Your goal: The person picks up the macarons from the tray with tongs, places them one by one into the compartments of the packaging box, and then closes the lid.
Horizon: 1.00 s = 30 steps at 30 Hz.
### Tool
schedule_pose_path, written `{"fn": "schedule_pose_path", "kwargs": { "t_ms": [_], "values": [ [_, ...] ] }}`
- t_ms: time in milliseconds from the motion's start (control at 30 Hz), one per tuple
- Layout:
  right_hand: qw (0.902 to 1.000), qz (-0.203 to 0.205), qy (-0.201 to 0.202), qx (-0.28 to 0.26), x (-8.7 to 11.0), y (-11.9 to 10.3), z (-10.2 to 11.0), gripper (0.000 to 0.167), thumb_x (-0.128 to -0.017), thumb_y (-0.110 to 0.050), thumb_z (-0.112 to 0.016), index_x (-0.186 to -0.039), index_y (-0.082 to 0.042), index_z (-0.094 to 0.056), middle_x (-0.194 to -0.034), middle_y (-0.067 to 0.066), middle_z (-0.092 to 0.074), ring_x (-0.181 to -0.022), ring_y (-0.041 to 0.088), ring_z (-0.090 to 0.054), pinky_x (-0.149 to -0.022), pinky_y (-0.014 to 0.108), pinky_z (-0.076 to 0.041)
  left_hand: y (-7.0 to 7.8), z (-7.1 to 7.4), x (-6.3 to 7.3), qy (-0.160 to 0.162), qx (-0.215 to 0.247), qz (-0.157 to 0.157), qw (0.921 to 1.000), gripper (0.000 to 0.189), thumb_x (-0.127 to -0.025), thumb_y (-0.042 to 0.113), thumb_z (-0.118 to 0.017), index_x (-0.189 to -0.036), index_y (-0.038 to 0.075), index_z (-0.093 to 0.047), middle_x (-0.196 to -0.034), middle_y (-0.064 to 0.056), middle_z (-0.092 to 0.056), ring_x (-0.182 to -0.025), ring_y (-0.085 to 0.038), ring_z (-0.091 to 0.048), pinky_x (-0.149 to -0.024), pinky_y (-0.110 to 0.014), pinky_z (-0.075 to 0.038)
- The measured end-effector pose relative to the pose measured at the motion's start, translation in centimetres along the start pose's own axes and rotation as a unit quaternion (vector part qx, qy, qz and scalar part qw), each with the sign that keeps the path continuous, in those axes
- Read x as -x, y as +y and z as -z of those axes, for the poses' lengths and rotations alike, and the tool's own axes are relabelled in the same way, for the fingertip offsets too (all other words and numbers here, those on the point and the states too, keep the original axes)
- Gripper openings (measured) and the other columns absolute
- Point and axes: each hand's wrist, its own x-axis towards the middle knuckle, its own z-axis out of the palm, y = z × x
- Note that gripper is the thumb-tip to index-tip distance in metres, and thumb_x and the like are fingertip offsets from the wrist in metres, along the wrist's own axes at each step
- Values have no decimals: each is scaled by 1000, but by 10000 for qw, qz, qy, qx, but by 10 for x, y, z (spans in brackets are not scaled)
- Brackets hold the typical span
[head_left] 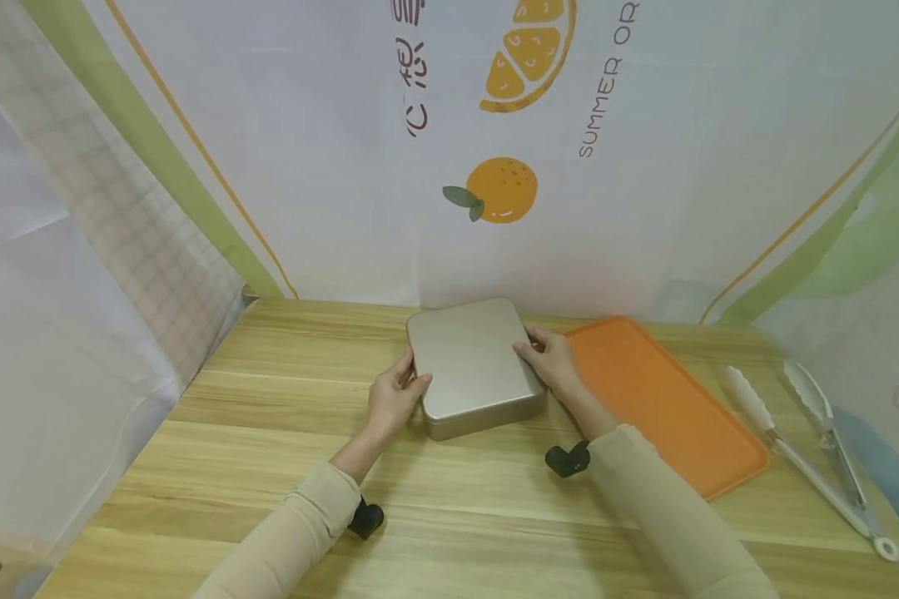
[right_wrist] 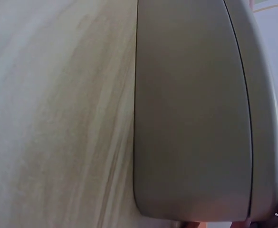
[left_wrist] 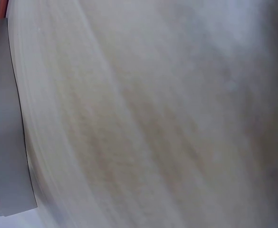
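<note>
A rectangular metal tin box (head_left: pixel 475 362) with a fitted lid sits near the back middle of the wooden table, slightly turned. My left hand (head_left: pixel 394 398) grips its left side, thumb at the lid's edge and fingers down along the wall. On the opposite side my right hand (head_left: pixel 554 362) holds it too, with the thumb over the lid's rim. In the right wrist view the tin's wall (right_wrist: pixel 191 109) and the thin seam below the lid (right_wrist: pixel 264 123) show; the lid appears closed. The left wrist view catches only part of the tin (left_wrist: pixel 5 118) at its left edge.
An orange tray (head_left: pixel 667 399) lies flat on the table, right of the tin and close behind my right forearm. Further right rest metal tongs (head_left: pixel 817 478) with white tips, spread apart. A printed cloth (head_left: pixel 345 166) hangs along the table's back edge.
</note>
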Motion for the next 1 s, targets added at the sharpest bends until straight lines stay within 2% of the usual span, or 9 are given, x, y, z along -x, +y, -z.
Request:
{"fn": "schedule_pose_path", "kwargs": {
  "t_ms": [267, 533, 767, 1000],
  "values": [
    [9999, 9, 114, -68, 2, 1, -4, 45, -89, -13, -64, -128, 7, -53, -122, 23, -60, -104, 33, -61, -88, 41, -54, -1, 0, 1, 69, -38, 41, 10000, 65, -92, 7, -58, -146, 0, -23, -152, -13, -25, -138, -23, -31, -100, -19, -38],
    [9998, -73, 167, -118, 3, 1, -5, 44, -89, -12, -65, -128, 5, -54, -122, 22, -60, -102, 32, -62, -85, 39, -55, -1, 0, 2, 5, 67, 55, 10000, 65, -93, 8, -57, -147, -1, -22, -153, -13, -22, -140, -23, -28, -103, -22, -37],
    [9996, 43, 285, -2, 2, 1, -4, 43, -88, -12, -66, -126, 5, -56, -121, 22, -61, -97, 33, -64, -80, 37, -57, -2, -1, 0, -17, 134, 36, 9999, 65, -93, 7, -57, -147, -1, -21, -154, -13, -21, -140, -23, -26, -105, -25, -36],
    [9996, -27, 283, 38, 2, 1, -5, 43, -88, -13, -66, -127, 2, -56, -122, 19, -62, -98, 30, -63, -80, 37, -57, -3, -1, 0, -17, 84, 23, 10000, 65, -93, 7, -57, -147, -1, -21, -153, -13, -21, -140, -24, -27, -106, -26, -35]
  ]
}}
